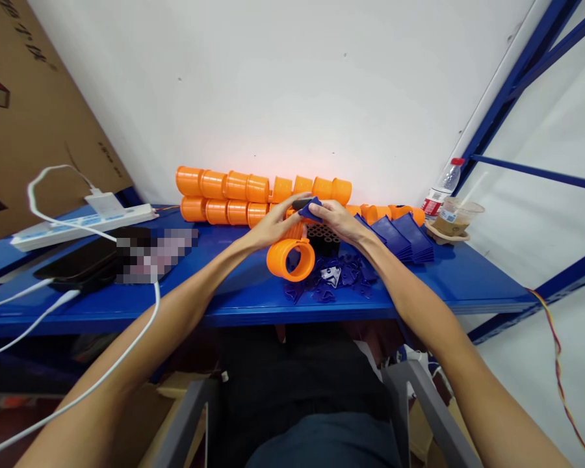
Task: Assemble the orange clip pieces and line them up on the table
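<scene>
My left hand [275, 224] and my right hand [340, 221] meet above the table, both closed on a small dark blue plastic piece [310, 208]. A short dark part [299, 204] shows by the left fingers; I cannot make out what it is. Right below the hands, an orange plastic cup [275, 261] lies on its side, its round mouth facing me. Behind the right hand, partly covered, stands a black block with round holes [324, 246]. Loose blue plastic pieces [353, 276] are heaped near the front edge, with a pale one [330, 275] among them.
Orange cups [217, 211] lie stacked in rows along the wall. Stacked blue plates [412, 235], a drink cup [453, 218] and a bottle [441, 185] stand right on the blue table [244, 296]. At left are a power strip [85, 226], a phone [90, 260] and white cables [156, 302].
</scene>
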{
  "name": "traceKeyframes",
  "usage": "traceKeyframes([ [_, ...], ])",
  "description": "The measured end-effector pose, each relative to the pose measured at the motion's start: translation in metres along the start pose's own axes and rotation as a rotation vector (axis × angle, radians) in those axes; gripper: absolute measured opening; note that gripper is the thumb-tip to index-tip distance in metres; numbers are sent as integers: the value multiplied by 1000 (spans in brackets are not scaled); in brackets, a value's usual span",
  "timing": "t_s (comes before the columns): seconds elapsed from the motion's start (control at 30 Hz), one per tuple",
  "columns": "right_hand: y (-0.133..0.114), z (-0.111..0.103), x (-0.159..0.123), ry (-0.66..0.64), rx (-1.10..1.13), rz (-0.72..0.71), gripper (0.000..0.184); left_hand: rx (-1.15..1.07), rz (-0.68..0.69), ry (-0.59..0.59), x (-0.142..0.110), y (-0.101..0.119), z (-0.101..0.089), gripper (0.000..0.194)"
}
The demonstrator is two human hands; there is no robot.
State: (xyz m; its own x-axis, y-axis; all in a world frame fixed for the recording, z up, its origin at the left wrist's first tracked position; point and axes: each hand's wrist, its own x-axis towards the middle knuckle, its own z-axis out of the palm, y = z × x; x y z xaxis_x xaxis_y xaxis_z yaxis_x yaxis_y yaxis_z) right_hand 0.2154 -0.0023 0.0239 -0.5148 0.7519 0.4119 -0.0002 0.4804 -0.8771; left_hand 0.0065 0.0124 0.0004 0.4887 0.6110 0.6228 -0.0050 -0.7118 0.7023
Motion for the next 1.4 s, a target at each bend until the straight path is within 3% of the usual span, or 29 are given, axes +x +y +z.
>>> traceKeyframes([
  [0.13, 1, 4, 1, 0, -13, -34, 76, -224, -124, -97, -3, 11, 5, 90],
  [0.37, -7, 14, 1, 119, 7, 33, 68, -223, -235, 49, -2, 22, 10, 80],
  [0.47, -11, 16, 2, 274, -19, 52, 63, -165, -176, 250, 1, 18, 8, 69],
  [0.6, -16, 20, -6, 552, -328, -125, 45, -5, -152, 602, 7, 3, -6, 58],
  [0.7, -17, 30, -15, 426, -688, -257, 32, 23, -190, 820, 11, -10, -17, 52],
  [0.8, -16, 48, -20, 197, -1048, -280, 42, -37, -212, 955, 14, -15, -20, 45],
  [0.9, -16, 63, -21, 122, -1282, -236, 42, -114, -220, 1007, 13, -9, -15, 40],
  [0.97, -18, 65, -21, 152, -1329, -202, 34, -180, -237, 925, 11, 0, -10, 38],
  [1.03, -23, 57, -20, 223, -1300, -181, 30, -256, -249, 790, 8, 8, -7, 38],
  [1.13, -33, 25, -19, 415, -1179, -180, 24, -333, -258, 639, 5, 18, -5, 40],
  [1.3, -62, -63, -27, 783, -999, -172, 35, -291, -312, 648, 7, 23, -6, 37],
  [1.4, -85, -118, -37, 874, -1023, 14, 36, -281, -314, 644, 8, 24, -6, 29],
])
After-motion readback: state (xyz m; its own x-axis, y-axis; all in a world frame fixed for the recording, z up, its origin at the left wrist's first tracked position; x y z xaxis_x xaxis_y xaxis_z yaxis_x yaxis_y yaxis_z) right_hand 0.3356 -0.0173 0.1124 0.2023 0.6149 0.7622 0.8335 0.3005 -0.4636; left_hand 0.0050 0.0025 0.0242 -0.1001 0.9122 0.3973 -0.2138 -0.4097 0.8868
